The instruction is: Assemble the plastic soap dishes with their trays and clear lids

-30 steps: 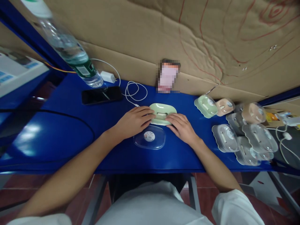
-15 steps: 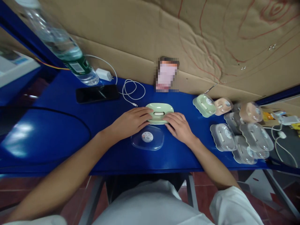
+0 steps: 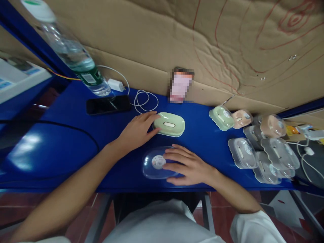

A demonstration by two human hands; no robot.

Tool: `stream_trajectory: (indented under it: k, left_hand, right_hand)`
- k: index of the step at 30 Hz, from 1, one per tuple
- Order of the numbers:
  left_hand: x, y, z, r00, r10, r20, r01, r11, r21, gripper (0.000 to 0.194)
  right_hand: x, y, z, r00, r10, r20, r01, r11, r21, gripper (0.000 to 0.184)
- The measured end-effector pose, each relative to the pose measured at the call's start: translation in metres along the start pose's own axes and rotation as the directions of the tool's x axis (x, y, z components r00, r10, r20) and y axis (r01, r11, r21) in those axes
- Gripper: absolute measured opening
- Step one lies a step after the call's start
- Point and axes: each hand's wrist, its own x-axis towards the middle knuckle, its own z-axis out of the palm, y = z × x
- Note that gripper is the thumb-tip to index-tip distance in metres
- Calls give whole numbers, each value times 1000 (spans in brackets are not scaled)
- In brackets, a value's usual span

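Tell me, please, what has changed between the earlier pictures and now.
The right hand has let go of the green dish and come toward the person, over the clear lid, which has shifted the same way. The dish has moved slightly left. The left hand stays at the dish's left end; the bottle and black phone are unmoved.

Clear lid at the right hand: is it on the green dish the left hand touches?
No, the clear lid is apart from the green dish, nearer the person, partly covered by the right hand.
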Motion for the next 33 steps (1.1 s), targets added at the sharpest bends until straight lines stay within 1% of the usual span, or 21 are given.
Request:
stream_trajectory:
  k: [1,3,5,6,7,8,9,11,13,15,17,22,25,29,33]
  left_hand:
    - [0,-2,-1,1000,-9,20,10,999,-33,48]
    - [-1,-4,-4,998,-4,66,11,994,-105,57]
    - [-2,-3,-5,994,11,106,6,987,-161,65]
    - [-3,-2,-6,992,24,125,-2,984,-179,68]
    - [-4,0,-6,989,44,143,-16,982,-190,70]
    - [-5,2,-5,986,63,158,-31,980,-195,72]
    - [-6,3,-6,983,78,165,-45,980,-195,73]
    - [-6,5,-7,984,95,150,-66,980,-188,75]
    - [-6,5,-10,987,106,123,-81,979,-189,77]
    - [-5,5,-13,987,116,109,-92,975,-204,77]
    - [-5,5,-12,985,124,121,-94,969,-227,77]
    - [-7,4,-2,981,119,152,-71,954,-290,89]
    - [-7,6,-1,978,135,158,-78,943,-324,88]
    - [-5,7,-3,972,171,160,-118,947,-299,83]
    - [-5,3,0,978,151,146,-107,956,-272,86]
  right_hand:
    - [-3,4,-5,998,-8,-63,9,1000,22,34]
    - [-8,18,-15,975,44,-218,-38,999,31,38]
    - [-12,36,-19,919,152,-363,-154,988,24,44]
    - [-14,44,-19,888,209,-410,-219,975,22,44]
    - [-15,51,-18,867,256,-428,-273,962,23,43]
    - [-16,55,-15,860,291,-419,-310,951,24,42]
    - [-16,58,-12,865,311,-393,-330,944,21,41]
    - [-15,58,-5,891,324,-318,-338,941,13,41]
    - [-13,55,0,907,326,-268,-334,942,14,43]
    - [-12,54,1,908,329,-258,-336,942,18,44]
    - [-12,54,1,908,330,-258,-337,941,17,45]
    - [-15,58,3,908,351,-229,-357,934,17,45]
    - [-15,59,7,913,346,-215,-349,937,26,45]
    - [-14,59,6,919,336,-207,-333,942,47,46]
    - [-13,59,4,903,390,-178,-378,921,97,45]
